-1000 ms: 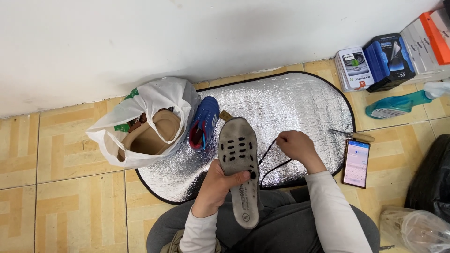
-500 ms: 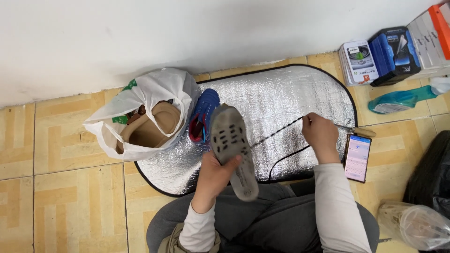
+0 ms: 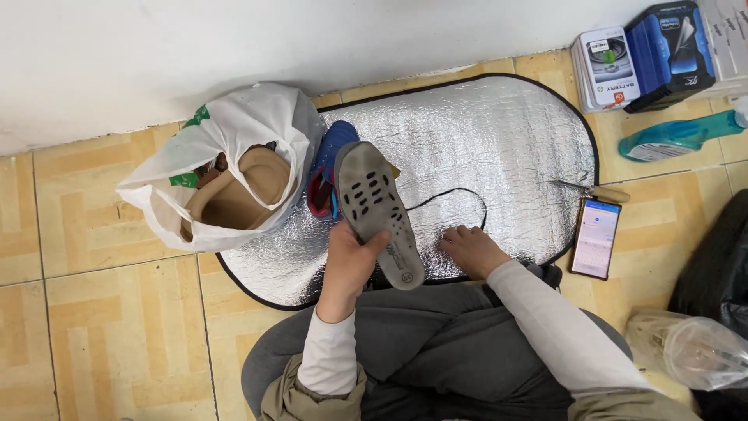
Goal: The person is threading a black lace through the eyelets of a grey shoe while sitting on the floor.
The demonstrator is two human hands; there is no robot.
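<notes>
Centre frame: left hand (image 3: 348, 261) grips a grey shoe (image 3: 379, 212), sole up, fingers wrapped round its edge, above a silver mat (image 3: 499, 140). Right hand (image 3: 470, 249) rests on the mat at lower centre, fingers loosely bent; cannot tell whether it pinches the black cord (image 3: 460, 204). White bag (image 3: 226, 148) lies upper left; phone (image 3: 594, 237) right.

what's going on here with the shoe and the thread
A person sits on the tiled floor at a silver mat. The left hand holds a grey shoe sole up, tread facing the camera. The right hand rests on the mat by a black thread. A white bag of shoes sits to the left.
</notes>
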